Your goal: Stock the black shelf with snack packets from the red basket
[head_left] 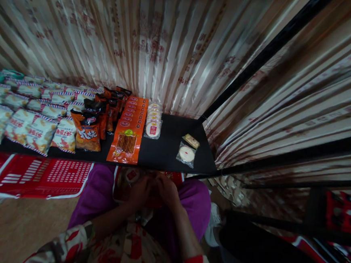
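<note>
My left hand point(141, 189) and my right hand point(166, 187) are close together over a red container point(118, 192) between my knees, just below the shelf's front edge. Fingers of both hands are curled inward; whatever is between them is too dark to make out. Beside my left hand, a round white packet with a red label point(132, 175) lies in the container. On the shelf above my right hand are a clear-wrapped round white cake point(186, 154) and a small yellowish packet point(191, 141).
The black shelf point(161, 154) carries a row of wrapped white cakes point(153, 125), an orange snack strip point(129, 130), orange snack bags point(87, 130) and several white snack bags point(38, 133). A red basket point(44, 176) is below left. Black poles point(260, 53) and a curtain point(171, 34) stand behind.
</note>
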{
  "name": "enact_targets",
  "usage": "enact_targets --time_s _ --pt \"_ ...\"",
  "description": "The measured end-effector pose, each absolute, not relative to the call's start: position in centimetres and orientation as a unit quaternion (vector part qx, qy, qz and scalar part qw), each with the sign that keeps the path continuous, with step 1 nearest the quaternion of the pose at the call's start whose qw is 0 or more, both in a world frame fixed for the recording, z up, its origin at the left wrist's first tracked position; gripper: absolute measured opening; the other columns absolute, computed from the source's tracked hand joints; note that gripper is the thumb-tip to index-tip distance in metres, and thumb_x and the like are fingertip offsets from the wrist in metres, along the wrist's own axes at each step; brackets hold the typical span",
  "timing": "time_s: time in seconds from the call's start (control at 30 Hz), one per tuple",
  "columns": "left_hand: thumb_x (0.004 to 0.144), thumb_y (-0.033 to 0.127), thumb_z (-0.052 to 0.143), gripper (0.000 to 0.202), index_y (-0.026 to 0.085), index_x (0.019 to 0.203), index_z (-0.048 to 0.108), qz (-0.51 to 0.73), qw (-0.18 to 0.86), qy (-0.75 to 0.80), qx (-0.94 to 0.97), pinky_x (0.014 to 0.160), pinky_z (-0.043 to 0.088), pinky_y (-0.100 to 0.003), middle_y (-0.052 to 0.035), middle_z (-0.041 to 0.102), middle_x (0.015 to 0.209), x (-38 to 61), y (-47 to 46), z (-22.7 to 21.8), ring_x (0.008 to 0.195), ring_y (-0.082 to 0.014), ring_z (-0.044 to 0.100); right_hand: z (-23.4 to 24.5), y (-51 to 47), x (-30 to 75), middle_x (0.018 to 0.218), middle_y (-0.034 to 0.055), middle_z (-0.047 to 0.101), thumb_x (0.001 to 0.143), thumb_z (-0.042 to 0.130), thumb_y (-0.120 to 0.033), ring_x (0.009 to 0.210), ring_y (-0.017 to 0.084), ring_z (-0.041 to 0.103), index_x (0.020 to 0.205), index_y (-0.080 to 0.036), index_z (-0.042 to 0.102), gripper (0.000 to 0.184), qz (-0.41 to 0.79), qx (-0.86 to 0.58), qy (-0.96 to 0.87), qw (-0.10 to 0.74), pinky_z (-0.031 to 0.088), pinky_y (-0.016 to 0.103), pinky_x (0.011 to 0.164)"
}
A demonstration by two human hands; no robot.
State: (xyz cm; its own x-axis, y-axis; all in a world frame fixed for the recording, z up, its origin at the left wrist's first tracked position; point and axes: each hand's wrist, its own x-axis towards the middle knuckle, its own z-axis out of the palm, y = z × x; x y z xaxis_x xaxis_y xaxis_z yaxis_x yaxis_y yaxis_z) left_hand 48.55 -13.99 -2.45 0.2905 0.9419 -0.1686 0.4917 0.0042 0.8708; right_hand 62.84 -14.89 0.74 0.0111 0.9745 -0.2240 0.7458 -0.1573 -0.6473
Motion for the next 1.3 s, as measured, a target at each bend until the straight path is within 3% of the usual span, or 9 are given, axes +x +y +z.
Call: enact_targets --time_s 0.43,0.67,0.9,1.1,1.3 --pt "0.083 0.022 0.037 0.017 0.019 0.089 0.052 0.281 0.467 0.570 0.615 0.072 0.043 -0.029 -0.0049 0.064 0.083 48.5 -14.0 -0.9 0.076 -0.0173 0.060 1.2 -13.9 63.1 0.083 0.0029 0.068 0.084 0.043 -0.025 0.077 0.016 0.062 0.087 -0.022 0.061 0.019 0.313 -0.658 -0.643 0.236 0.042 0.024 0.071" --pt "0.082 0.027 0.037 0.016 0.020 0.084 0.052 0.330 0.460 0.579 0.587 0.071 0.044 -0.030 -0.0037 0.063 0.078 48.4 -13.7 0.2 0.074 -0.0178 0.060 2.3 -13.2 62.8 0.082 0.0017 0.068 0.082 0.049 -0.032 0.078 0.016 0.062 0.086 -0.021 0.062 0.018 0.360 -0.645 -0.596 0.314 0.045 0.025 0.073" --pt "0.083 0.030 0.038 0.018 0.020 0.084 0.052 0.354 0.451 0.588 0.571 0.070 0.045 -0.030 -0.0033 0.063 0.079 48.1 -12.8 0.7 0.074 -0.0175 0.060 1.5 -12.8 62.6 0.087 0.0035 0.068 0.074 0.057 -0.045 0.079 0.016 0.063 0.094 -0.019 0.061 0.033 0.425 -0.647 -0.478 0.415 0.049 0.027 0.074" --pt "0.083 0.032 0.038 0.019 0.020 0.083 0.052 0.367 0.446 0.593 0.561 0.068 0.045 -0.028 -0.0027 0.062 0.079 48.0 -12.0 1.6 0.074 -0.0169 0.059 1.7 -13.0 62.7 0.078 0.0025 0.068 0.072 0.058 -0.056 0.070 0.016 0.062 0.088 -0.019 0.062 0.040 0.491 -0.627 -0.427 0.428 0.049 0.026 0.062" --pt "0.082 0.030 0.039 0.016 0.020 0.081 0.052 0.370 0.451 0.613 0.533 0.067 0.044 -0.026 -0.0004 0.061 0.073 48.3 -11.4 1.9 0.069 -0.0148 0.058 2.6 -13.1 62.4 0.076 0.0020 0.068 0.069 0.061 -0.059 0.068 0.017 0.062 0.085 -0.019 0.061 0.043 0.528 -0.606 -0.383 0.456 0.049 0.027 0.063"
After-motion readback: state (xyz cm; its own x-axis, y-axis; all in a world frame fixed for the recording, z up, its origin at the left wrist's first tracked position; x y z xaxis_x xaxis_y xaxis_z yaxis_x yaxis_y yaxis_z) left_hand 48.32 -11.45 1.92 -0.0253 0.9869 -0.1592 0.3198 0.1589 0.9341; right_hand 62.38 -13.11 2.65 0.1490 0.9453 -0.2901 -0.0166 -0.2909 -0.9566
